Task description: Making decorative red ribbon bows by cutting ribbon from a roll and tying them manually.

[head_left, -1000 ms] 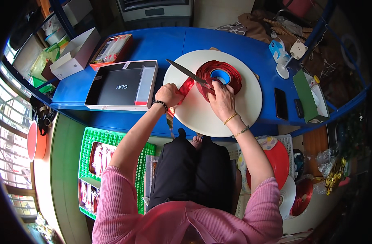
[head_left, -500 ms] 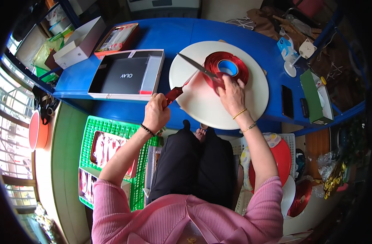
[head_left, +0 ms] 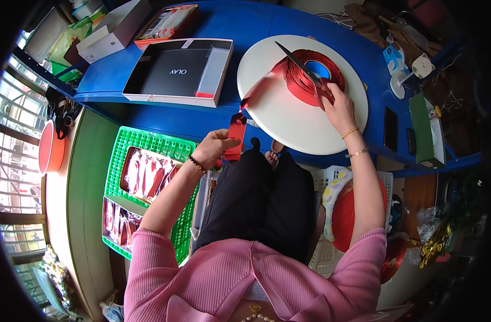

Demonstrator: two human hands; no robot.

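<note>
A large roll of shiny red ribbon [head_left: 298, 86] with a blue core lies on a round white board [head_left: 267, 126]. From the roll a length of ribbon runs across the board's left edge down to my left hand [head_left: 214, 149]. That hand is closed, pinching a flat, folded red piece of the ribbon above my lap. The fingers of my right hand [head_left: 339, 110] are wrapped around the red handles of a pair of scissors [head_left: 302, 65]. The scissors are over the roll, with their dark blades pointing to the far left.
On the blue table [head_left: 245, 27] stand an open box with a black insert [head_left: 170, 64], a phone [head_left: 390, 129] and a green box [head_left: 425, 131]. A green basket [head_left: 165, 140] with trays of red-and-white pieces is at my left. A red round stool seat [head_left: 358, 214] is at my right.
My left hand has come down nearer my lap, and the ribbon between it and the roll now shows as a wider band. My right hand has moved right with the scissors. The view has shifted.
</note>
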